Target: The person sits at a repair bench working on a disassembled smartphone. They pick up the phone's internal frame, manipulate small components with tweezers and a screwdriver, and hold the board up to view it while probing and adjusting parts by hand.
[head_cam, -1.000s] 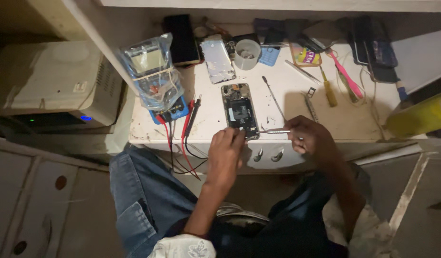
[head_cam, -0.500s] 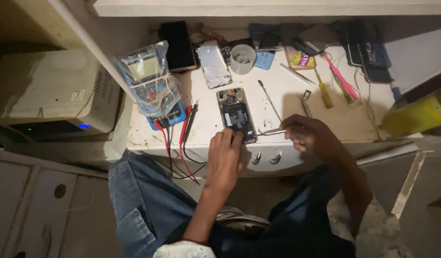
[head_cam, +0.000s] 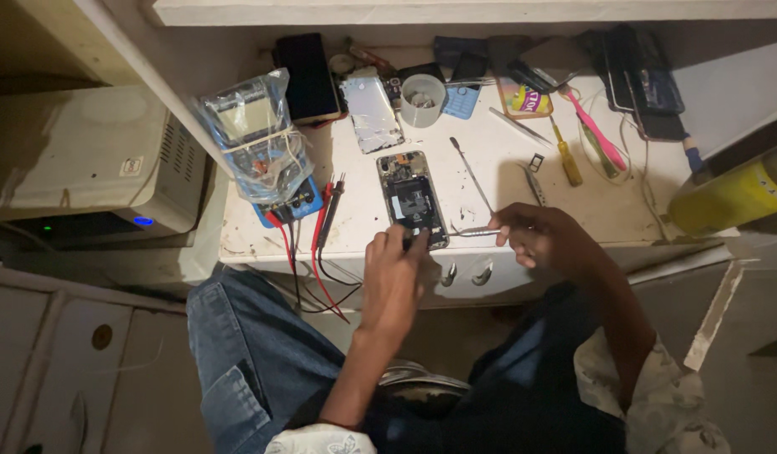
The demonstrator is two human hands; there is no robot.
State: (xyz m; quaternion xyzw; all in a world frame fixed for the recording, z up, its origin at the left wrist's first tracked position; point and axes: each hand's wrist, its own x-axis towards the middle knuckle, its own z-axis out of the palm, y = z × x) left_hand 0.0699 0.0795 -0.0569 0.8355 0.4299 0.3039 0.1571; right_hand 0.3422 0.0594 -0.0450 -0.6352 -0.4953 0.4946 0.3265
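cluttered white bench [head_cam: 355,227], left hand [head_cam: 394,282] gripping opened phone [head_cam: 412,200], right hand [head_cam: 547,240] pinching tweezers [head_cam: 477,231], screwdrivers [head_cam: 565,157] beyond

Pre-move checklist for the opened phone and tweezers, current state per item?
1. Opened phone lies flat on the white table, insides up: ok.
2. Left hand steadies the phone's near end: ok.
3. Right hand has a grip on the tweezers: ok.
4. Tweezer tips at the phone's lower right edge; whether they hold a part: cannot tell.
5. Multimeter probes lie left of the phone, not touching it: ok.
6. Thin metal pry tool lies close beside the phone's right side, in the working area: not ok.
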